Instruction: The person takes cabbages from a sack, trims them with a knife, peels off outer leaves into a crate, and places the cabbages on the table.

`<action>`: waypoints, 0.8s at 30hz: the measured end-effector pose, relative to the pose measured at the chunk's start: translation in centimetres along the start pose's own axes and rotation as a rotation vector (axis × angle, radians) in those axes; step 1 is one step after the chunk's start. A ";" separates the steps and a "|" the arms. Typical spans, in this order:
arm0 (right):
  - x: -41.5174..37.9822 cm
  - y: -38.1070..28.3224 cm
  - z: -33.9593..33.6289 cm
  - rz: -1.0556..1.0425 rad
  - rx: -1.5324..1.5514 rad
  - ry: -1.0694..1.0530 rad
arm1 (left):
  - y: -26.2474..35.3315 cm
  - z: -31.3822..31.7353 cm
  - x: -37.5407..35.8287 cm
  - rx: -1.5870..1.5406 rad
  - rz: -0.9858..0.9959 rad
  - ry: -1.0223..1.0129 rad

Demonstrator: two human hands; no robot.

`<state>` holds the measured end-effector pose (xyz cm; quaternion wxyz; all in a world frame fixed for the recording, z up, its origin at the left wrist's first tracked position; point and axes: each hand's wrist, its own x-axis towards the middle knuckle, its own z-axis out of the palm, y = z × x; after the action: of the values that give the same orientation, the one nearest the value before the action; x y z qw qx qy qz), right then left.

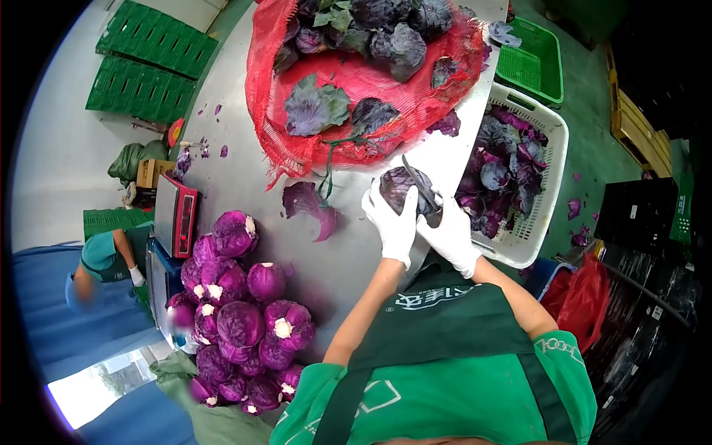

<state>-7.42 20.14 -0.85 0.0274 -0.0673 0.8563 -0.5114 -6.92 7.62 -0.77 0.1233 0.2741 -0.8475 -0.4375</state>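
My white-gloved left hand [391,222] is wrapped round the side of a red cabbage [394,188], held just over the metal table near its edge. In my right hand [451,236], also gloved, is a knife [420,182] with a dark handle. Its blade lies across the right side of the cabbage, pointing away from me. Beyond my hands, a red mesh sack [268,111] lies spread open with dark cabbages [400,48] and loose outer leaves [315,105] on it. A torn purple leaf [310,208] rests on the table to the left.
Trimmed red cabbages [241,322] are piled at the left. A white crate [552,159] of leaves stands right of the table, beside a green crate [549,59]. A red scale [185,219] sits at the far left, near another person [104,256]. Green crates [141,81] are stacked behind.
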 end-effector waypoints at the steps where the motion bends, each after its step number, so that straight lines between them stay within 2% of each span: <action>1: -0.1 -0.4 0.2 0.019 -0.014 0.014 | 0.2 0.1 0.2 -0.014 -0.030 -0.006; 3: 0.0 -0.7 0.0 0.040 -0.026 0.039 | 0.3 0.1 0.7 0.020 -0.036 -0.012; 5: 0.3 -0.7 -0.4 -0.149 -0.176 0.042 | 0.4 0.3 0.9 -0.036 -0.062 0.001; 6: 0.6 -0.5 -0.5 -0.147 -0.176 0.047 | 0.7 0.2 0.9 -0.091 -0.096 0.020; 8: 2.3 0.3 -1.2 0.004 -0.029 0.209 | 0.3 -0.8 1.6 -0.134 -0.155 -0.008; 10: 4.5 2.8 -3.5 0.206 0.058 0.202 | -0.6 -1.7 2.2 -0.254 -0.188 -0.048; 12: 3.9 3.2 -3.1 -0.017 0.040 0.160 | -0.8 -1.9 2.4 -0.270 -0.193 -0.080; 13: 3.0 0.0 -3.1 -0.084 0.075 0.119 | -0.7 -1.5 2.2 -0.218 -0.197 -0.065; 14: 2.2 -2.2 -3.1 -0.075 0.026 0.013 | -0.7 -1.1 2.1 -0.168 -0.202 -0.054; 16: 1.2 -2.5 -0.1 -0.029 -0.106 -0.031 | -0.3 -0.8 2.2 -0.138 -0.210 -0.051; 20: 1.2 -2.0 -0.1 -0.036 0.020 -0.022 | 0.0 -1.3 2.5 -0.182 -0.266 -0.074; 21: 1.5 -1.8 -0.1 -0.110 0.012 0.063 | 0.4 -1.4 2.6 -0.176 -0.281 -0.070; 22: 2.1 -0.8 -0.3 -0.110 0.007 0.061 | 0.6 -1.3 2.6 -0.172 -0.297 -0.067; 24: 3.2 2.0 -1.1 0.022 -0.011 0.252 | 0.3 -1.4 2.6 -0.206 -0.298 -0.069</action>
<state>-10.87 21.63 -2.03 -0.0752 0.0067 0.8564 -0.5107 -8.50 5.35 0.23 0.0551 0.3674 -0.7520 -0.5444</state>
